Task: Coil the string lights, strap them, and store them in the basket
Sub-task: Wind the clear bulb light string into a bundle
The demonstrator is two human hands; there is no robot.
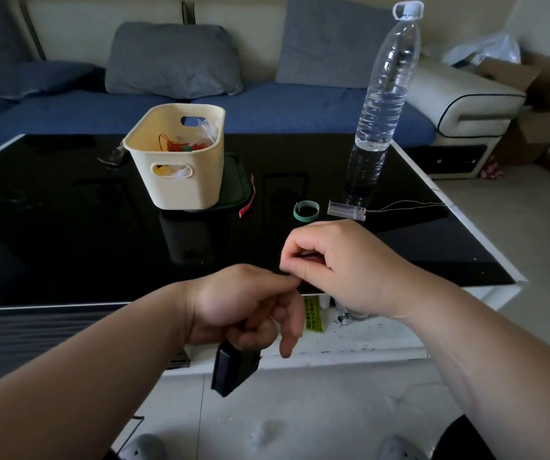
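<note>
Black box (230, 370) clasped in left grip (243, 310); right grip (333, 263) adjacent, tight on dark strand (285, 273).

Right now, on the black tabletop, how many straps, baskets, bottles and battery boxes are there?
Straps: 2 (green loop, red strip)
Cream basket: 1
Clear water bottle: 1
Clear battery box: 1
Total: 5
</note>
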